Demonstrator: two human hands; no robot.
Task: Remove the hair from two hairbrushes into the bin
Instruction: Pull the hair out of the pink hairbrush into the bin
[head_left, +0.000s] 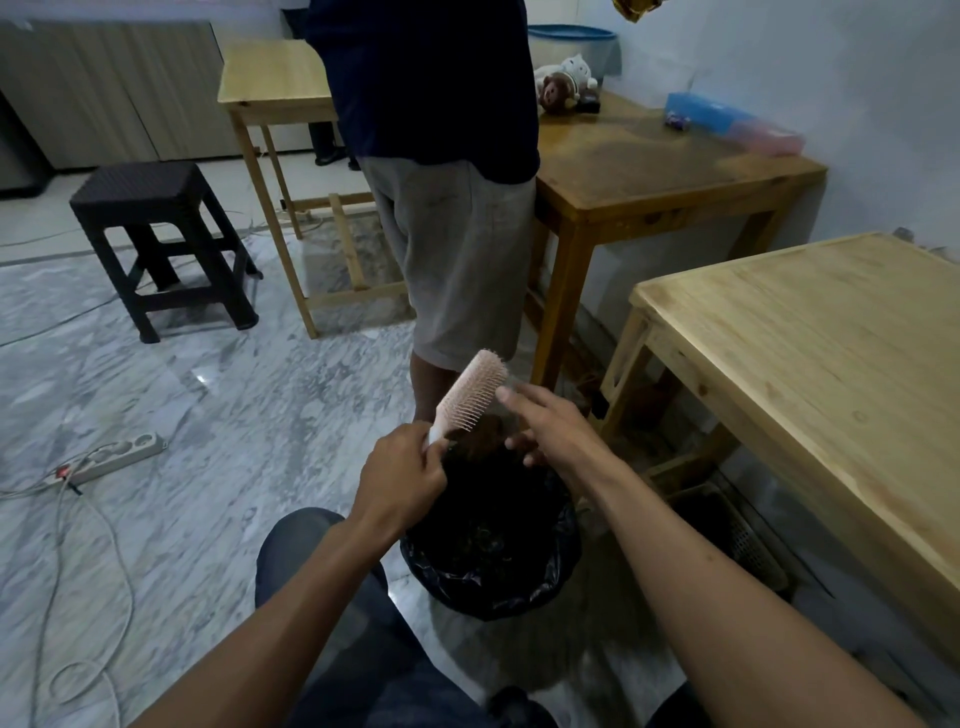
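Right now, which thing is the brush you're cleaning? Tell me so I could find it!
Look down at the round bin lined with a black plastic bag on the marble floor. Just above its far edge, the left hand holds the pale pink plastic hairbrush by its handle, its head tilted up and away. It is the only pink, bristly thing there.

A black stool stands left; a power strip lies on the floor.

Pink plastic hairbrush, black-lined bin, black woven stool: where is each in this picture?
Pink plastic hairbrush (474, 391), head view, on the bristled head.
Black-lined bin (563, 558), head view, on the bag-covered right rim.
Black woven stool (137, 183), head view, on the seat top.
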